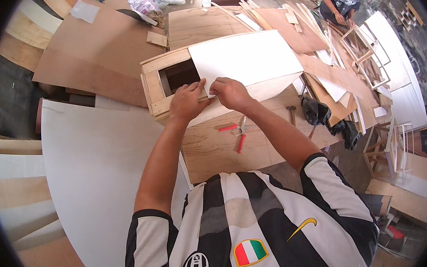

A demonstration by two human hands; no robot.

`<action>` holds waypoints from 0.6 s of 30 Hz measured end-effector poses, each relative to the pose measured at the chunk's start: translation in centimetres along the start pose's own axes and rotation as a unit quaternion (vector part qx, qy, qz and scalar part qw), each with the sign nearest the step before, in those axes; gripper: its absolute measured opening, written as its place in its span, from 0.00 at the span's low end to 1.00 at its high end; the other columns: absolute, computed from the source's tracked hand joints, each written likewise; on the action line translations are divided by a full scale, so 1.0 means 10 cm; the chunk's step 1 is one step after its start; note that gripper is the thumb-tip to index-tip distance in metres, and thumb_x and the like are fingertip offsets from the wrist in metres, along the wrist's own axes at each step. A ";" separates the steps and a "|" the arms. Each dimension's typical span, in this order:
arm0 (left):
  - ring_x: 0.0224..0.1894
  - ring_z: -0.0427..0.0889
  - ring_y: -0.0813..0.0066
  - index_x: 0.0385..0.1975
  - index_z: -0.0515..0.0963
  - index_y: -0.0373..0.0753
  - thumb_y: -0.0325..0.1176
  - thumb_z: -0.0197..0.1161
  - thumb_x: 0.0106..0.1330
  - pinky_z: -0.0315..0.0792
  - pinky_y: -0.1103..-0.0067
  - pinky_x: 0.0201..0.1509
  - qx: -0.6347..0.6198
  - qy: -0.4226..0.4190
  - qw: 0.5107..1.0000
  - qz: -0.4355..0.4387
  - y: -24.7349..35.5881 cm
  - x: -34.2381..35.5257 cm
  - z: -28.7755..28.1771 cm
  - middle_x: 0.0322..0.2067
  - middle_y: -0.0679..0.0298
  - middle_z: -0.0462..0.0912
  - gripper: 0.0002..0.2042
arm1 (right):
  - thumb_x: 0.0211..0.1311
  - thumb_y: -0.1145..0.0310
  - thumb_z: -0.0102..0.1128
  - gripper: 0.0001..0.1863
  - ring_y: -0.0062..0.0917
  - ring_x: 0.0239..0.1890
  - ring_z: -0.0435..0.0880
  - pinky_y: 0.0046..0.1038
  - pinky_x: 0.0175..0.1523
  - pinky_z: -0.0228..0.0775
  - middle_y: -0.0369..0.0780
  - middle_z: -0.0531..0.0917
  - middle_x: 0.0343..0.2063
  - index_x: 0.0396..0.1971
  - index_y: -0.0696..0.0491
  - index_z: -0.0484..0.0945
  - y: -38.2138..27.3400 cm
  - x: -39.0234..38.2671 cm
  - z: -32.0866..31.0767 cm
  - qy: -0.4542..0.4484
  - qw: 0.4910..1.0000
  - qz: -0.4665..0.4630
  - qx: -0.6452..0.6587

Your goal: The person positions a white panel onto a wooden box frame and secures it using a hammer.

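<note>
In front of me a long box-shaped wooden frame lies on the worktable. A white sheet covers most of its top, leaving a dark rectangular opening at the left end. My left hand rests on the frame beside that opening, thumb and forefinger apart near the sheet's left edge. Curled at the sheet's near left corner, my right hand appears to pinch its edge; its fingertips are partly hidden. Red-handled pincers lie spread on the table below my hands. To their right is a hammer.
A large white board stands at left, with a brown board behind it. Wood strips and offcuts pile up at right, near black plastic bags and a slim wooden frame. Another person works at far right.
</note>
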State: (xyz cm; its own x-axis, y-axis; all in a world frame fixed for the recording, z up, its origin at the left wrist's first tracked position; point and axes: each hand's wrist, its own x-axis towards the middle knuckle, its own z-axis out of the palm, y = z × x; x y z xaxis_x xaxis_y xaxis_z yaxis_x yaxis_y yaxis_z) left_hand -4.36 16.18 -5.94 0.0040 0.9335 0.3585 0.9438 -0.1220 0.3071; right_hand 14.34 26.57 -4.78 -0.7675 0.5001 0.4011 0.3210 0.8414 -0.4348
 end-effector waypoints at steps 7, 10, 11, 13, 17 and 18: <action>0.54 0.84 0.54 0.70 0.77 0.41 0.59 0.72 0.63 0.75 0.64 0.64 -0.007 -0.045 0.998 -0.032 0.03 0.02 -0.03 0.59 0.59 0.85 0.39 | 0.64 0.71 0.63 0.01 0.38 0.42 0.86 0.41 0.46 0.80 0.40 0.84 0.33 0.33 0.50 0.82 0.02 0.00 0.02 -0.017 0.999 -0.033 -0.033; 0.55 0.84 0.55 0.70 0.76 0.41 0.59 0.72 0.63 0.75 0.63 0.65 -0.003 -0.044 0.998 -0.034 0.02 0.01 -0.03 0.60 0.58 0.85 0.39 | 0.64 0.70 0.64 0.02 0.39 0.42 0.86 0.41 0.45 0.80 0.40 0.84 0.33 0.33 0.51 0.81 0.00 0.01 0.02 -0.020 0.998 -0.033 -0.040; 0.55 0.84 0.55 0.70 0.76 0.41 0.58 0.72 0.63 0.75 0.64 0.65 0.001 -0.044 0.998 -0.033 0.02 0.01 -0.03 0.60 0.59 0.85 0.38 | 0.64 0.70 0.64 0.02 0.39 0.42 0.86 0.41 0.45 0.80 0.41 0.84 0.33 0.33 0.51 0.81 0.00 0.01 0.02 -0.020 0.998 -0.035 -0.045; 0.55 0.84 0.55 0.70 0.76 0.41 0.58 0.72 0.64 0.75 0.64 0.65 0.004 -0.045 0.998 -0.032 0.02 0.01 -0.03 0.60 0.59 0.85 0.38 | 0.63 0.70 0.64 0.02 0.39 0.42 0.86 0.41 0.44 0.80 0.41 0.84 0.33 0.33 0.51 0.81 -0.01 0.01 0.02 -0.021 0.998 -0.036 -0.048; 0.55 0.84 0.56 0.70 0.76 0.42 0.56 0.73 0.63 0.76 0.64 0.65 -0.005 -0.053 0.998 -0.038 0.03 0.02 -0.05 0.60 0.59 0.85 0.38 | 0.63 0.69 0.64 0.03 0.38 0.41 0.86 0.42 0.43 0.80 0.41 0.83 0.33 0.33 0.51 0.80 0.00 0.01 0.02 -0.015 0.996 -0.059 -0.062; 0.54 0.84 0.56 0.70 0.76 0.42 0.56 0.73 0.63 0.76 0.64 0.64 -0.008 -0.053 0.998 -0.038 0.03 0.02 -0.05 0.60 0.59 0.85 0.38 | 0.63 0.69 0.64 0.03 0.38 0.41 0.86 0.42 0.43 0.80 0.41 0.83 0.33 0.33 0.51 0.80 0.00 0.01 0.02 -0.016 0.996 -0.059 -0.062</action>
State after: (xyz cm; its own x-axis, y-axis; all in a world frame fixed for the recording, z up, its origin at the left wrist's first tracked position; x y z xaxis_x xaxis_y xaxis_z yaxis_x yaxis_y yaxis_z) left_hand -4.26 16.13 -5.37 -0.0317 0.9704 0.2393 0.9374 -0.0542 0.3440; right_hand 14.11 26.58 -4.92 -0.8204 0.3908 0.4173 0.2914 0.9138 -0.2830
